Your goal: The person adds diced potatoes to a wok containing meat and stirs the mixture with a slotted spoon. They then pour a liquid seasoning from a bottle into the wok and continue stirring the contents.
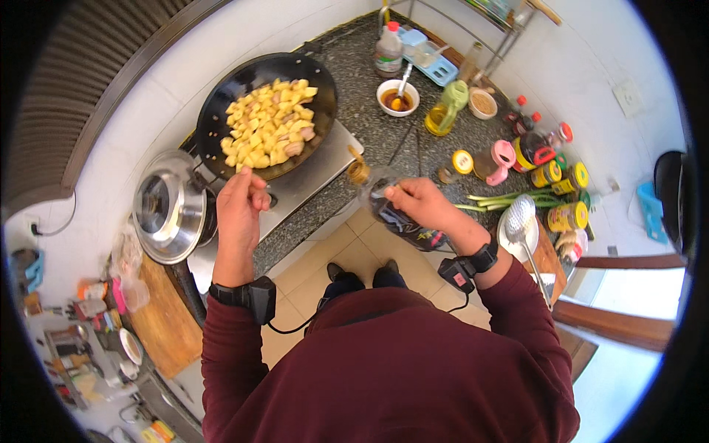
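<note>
My right hand (419, 201) grips a clear bottle of dark sauce (393, 214), tilted with its open neck pointing toward the stove. My left hand (241, 196) is closed, held near the front rim of a black wok (221, 96); it seems to pinch something small, perhaps the bottle's cap, but I cannot tell. The wok sits on a stove (310, 173) and holds yellow potato cubes with pieces of meat (268, 122). Both wrists wear black bands with cables.
A steel pot lid (168, 207) lies left of the stove. On the speckled counter (369, 118) stand a white bowl of brown sauce with a spoon (397, 97), an oil jug (445, 109), several spice jars (550, 173), green onions (509, 199) and a steel ladle (519, 214). A wooden board (166, 325) lies lower left.
</note>
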Available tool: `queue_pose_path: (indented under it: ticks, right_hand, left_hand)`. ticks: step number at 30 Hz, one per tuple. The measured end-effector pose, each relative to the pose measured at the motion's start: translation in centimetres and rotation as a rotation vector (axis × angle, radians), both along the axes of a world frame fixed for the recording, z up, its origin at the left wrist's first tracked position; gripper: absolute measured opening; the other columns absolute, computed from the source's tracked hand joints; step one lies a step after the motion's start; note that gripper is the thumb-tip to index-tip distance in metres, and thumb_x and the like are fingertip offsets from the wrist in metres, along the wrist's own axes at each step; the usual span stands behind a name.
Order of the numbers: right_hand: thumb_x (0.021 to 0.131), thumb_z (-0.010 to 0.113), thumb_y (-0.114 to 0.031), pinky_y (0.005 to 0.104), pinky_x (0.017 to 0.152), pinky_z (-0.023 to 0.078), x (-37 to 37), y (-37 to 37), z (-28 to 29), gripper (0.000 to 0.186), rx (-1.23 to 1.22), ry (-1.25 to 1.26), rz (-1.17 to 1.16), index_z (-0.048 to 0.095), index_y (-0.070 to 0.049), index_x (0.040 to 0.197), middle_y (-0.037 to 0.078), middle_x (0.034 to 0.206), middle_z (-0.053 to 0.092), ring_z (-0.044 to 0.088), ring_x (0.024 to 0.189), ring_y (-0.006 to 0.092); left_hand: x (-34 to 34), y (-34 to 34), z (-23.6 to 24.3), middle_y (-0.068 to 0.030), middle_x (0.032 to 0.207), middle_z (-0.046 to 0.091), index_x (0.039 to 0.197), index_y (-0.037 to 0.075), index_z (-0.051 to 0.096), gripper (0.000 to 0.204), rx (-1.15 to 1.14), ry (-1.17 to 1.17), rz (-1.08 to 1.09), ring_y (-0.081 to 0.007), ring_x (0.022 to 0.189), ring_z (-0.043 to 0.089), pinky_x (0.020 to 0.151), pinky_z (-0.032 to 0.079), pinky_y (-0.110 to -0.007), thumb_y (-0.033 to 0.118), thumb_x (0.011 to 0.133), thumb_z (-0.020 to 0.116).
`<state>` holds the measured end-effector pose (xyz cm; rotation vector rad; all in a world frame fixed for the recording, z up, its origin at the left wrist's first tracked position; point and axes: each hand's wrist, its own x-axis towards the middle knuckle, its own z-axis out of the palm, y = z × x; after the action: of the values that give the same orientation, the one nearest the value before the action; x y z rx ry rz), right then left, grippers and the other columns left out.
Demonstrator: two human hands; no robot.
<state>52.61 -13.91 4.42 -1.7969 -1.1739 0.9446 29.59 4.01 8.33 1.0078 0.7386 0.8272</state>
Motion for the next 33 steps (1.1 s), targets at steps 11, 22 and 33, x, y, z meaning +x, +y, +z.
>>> queue_pose_path:
  ticks: [11,22,33]
  right_hand:
    - [0.084,0.052,-0.040,0.0271,0.045,0.036,0.8,7.6,3.1,0.048,-0.229,-0.075,0.095,0.055,0.002,0.062,0.001,0.049,0.045,0.041,0.048,0.0091]
    - [0.084,0.052,-0.044,0.0206,0.034,0.022,-0.6,14.4,4.2,0.045,-0.356,-0.125,0.169,0.044,-0.007,0.060,-0.005,0.045,0.035,0.031,0.036,0.0048]
    - [0.085,0.053,-0.039,0.0194,0.035,0.022,-3.2,17.5,3.6,0.041,-0.439,-0.192,0.267,0.047,-0.005,0.062,-0.007,0.046,0.035,0.031,0.038,0.0031]
  left_hand:
    - [-10.6,2.5,-4.5,-0.0001,0.052,0.041,0.067,0.005,0.050,0.027,-0.142,-0.121,0.376,-0.0093,0.048,0.039,0.047,0.034,-0.023,0.022,0.088,0.048]
    - [-13.2,4.6,-6.7,0.0002,0.055,0.042,0.069,0.004,0.051,0.025,-0.176,-0.146,0.425,-0.0080,0.048,0.037,0.048,0.033,-0.024,0.019,0.088,0.048]
    - [-13.7,6.3,-8.1,0.0001,0.057,0.045,0.069,0.004,0.051,0.024,-0.215,-0.175,0.422,-0.0073,0.049,0.038,0.048,0.035,-0.023,0.020,0.087,0.050]
